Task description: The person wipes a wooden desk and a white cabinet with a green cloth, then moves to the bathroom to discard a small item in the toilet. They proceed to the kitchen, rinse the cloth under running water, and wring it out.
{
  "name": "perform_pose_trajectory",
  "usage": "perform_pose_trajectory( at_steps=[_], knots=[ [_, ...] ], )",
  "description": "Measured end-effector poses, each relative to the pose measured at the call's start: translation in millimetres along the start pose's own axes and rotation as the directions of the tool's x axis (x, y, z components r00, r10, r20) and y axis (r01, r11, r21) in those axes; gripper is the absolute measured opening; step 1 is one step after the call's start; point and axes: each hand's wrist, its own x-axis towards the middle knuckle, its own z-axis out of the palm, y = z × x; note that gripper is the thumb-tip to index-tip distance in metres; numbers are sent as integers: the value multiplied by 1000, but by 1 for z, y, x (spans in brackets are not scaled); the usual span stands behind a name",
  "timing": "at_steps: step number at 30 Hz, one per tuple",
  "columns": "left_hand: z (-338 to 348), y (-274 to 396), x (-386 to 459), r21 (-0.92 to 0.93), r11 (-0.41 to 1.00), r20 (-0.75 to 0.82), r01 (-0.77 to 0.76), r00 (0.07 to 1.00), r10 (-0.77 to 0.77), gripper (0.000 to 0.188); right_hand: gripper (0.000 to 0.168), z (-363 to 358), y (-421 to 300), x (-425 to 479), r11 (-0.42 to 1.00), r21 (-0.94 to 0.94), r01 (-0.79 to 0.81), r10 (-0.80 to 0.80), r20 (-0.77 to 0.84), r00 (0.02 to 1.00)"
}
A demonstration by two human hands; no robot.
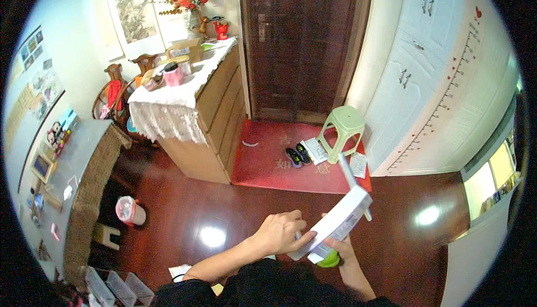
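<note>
A long white cardboard box (342, 216) with printing on its side is held slantwise in front of me. My right hand (342, 246) grips its lower part from the right, its fingers partly hidden behind the box. My left hand (283, 231) is at the box's near end, where flaps stand out; its fingertips touch there, but their exact hold is unclear. A bright green rounded object (329, 260) shows under the box beside my right palm. Beyond the box's far end, a pale, narrow, blurred piece (347, 170) sticks out; whether it is part of the box cannot be told.
Ahead, a red doormat (268, 168) bears shoes (298, 155), papers and a green plastic stool (342, 128) before a dark door (304, 46). A wooden chest of drawers (180, 160) stands left of it. Farther left are a pink-white bin (131, 211) and a grey-topped table (86, 147).
</note>
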Motion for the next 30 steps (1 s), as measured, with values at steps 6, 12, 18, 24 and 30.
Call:
perform_pose_trajectory(
  at_steps=[6,12,18,24,30],
  knots=[
    [28,-234,126,-895,252,174,369,807,-565,17,63,-39,-14,144,987,162,15,39,-319,947],
    [88,-493,200,-726,-548,351,-415,460,-815,27,56,-86,-42,342,999,-25,-27,12,-476,879],
    [90,-647,246,-542,-251,251,-802,131,-959,26,66,-122,-55,533,975,-112,-189,153,-274,950],
    [101,-797,269,-443,141,79,-885,-196,-977,33,62,-152,-4,681,881,-255,-399,386,-99,917],
    [105,-893,283,-273,266,37,-925,-286,-957,39,61,-164,41,788,774,-281,-568,558,-121,821]
  ],
)
